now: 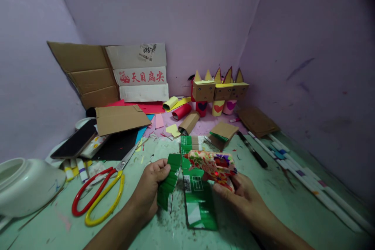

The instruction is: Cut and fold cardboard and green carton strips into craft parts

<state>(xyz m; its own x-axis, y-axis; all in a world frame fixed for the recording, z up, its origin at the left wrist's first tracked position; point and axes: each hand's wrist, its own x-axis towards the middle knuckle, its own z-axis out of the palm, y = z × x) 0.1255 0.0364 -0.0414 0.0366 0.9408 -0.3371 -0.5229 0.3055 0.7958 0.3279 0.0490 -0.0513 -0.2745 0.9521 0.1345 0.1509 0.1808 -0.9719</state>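
My left hand (152, 181) pinches a small green cardboard piece (170, 181) with a torn white edge, thumb on its face. In my right hand (240, 191) is a hot glue gun (212, 164) with a floral pattern and a small red light. Its nozzle points left, close to the top of the green piece; whether it touches I cannot tell. Under the gun a larger green cardboard sheet (202, 201) with a printed code lies on the table. Another green and brown strip (190, 143) lies just behind the gun.
Red and yellow scissors (102, 191) and a white pot (26, 187) are at left. A knife (252, 150) and long white sticks (310, 179) lie right. Cardboard animal figures (219, 91), paper tubes (181, 112) and a folded carton (140, 72) stand behind.
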